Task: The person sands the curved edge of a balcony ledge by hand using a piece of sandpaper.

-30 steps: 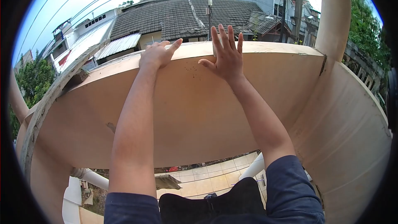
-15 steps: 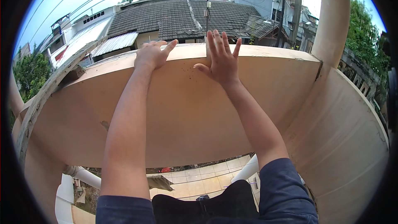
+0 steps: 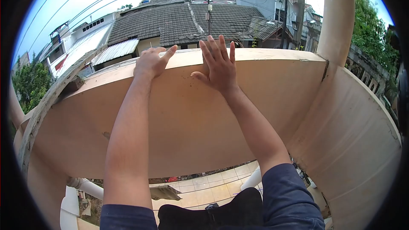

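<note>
Resting on the wall, the left hand shows a thumb held out; the other fingers are part-hidden, their spread unclear. Rightward, a tan piece, mostly covered, sits against the wall under the right hand, fingers wide. Judged light and stiff; grip by its side edges. Since the earlier frame, the right hand has shifted slightly left.

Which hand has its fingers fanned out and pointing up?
The right hand: four fingers stand spread, thumb out sideways. The left hand has its fingers bunched at the top of the wall.
</note>
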Tool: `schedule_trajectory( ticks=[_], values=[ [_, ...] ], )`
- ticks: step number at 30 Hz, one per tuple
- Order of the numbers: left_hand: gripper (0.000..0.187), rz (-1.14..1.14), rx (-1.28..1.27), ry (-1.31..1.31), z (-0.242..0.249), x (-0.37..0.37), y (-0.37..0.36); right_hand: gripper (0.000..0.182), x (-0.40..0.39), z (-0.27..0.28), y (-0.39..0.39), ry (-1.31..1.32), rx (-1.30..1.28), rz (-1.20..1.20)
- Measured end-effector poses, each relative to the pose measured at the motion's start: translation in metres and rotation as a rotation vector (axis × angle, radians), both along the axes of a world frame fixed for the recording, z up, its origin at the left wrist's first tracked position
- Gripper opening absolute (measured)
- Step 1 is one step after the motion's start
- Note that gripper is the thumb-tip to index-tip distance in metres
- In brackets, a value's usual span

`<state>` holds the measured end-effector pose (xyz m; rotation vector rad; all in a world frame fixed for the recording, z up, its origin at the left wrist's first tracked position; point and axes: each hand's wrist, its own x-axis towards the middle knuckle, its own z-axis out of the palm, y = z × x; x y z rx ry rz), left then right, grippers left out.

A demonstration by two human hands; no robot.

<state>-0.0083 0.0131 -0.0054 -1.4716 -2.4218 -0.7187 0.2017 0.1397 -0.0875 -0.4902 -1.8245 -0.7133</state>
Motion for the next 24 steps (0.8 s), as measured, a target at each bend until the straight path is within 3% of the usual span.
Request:
schedule_trajectory(
  ticks=[7,12,18,21,24],
  values=[
    [0.102,0.021,0.067,0.072,-0.004,0.006,-0.009,0.104,0.076,-0.018,0.059,0.212,-0.072,-0.034],
    [0.101,-0.04,0.063,0.079,-0.003,0.008,-0.005,0.107,0.041,-0.016,0.048,0.402,-0.176,-0.045],
    [0.102,-0.052,0.046,0.018,-0.001,0.005,-0.005,0.106,-0.011,-0.006,0.006,0.224,-0.013,0.005],
    [0.104,-0.037,0.057,-0.002,0.001,0.005,-0.006,0.103,-0.01,-0.003,-0.004,0.02,-0.046,0.019],
    [0.105,-0.032,0.0,-0.073,0.004,0.002,-0.009,0.098,0.008,0.001,0.007,0.039,-0.067,0.023]
  ],
)
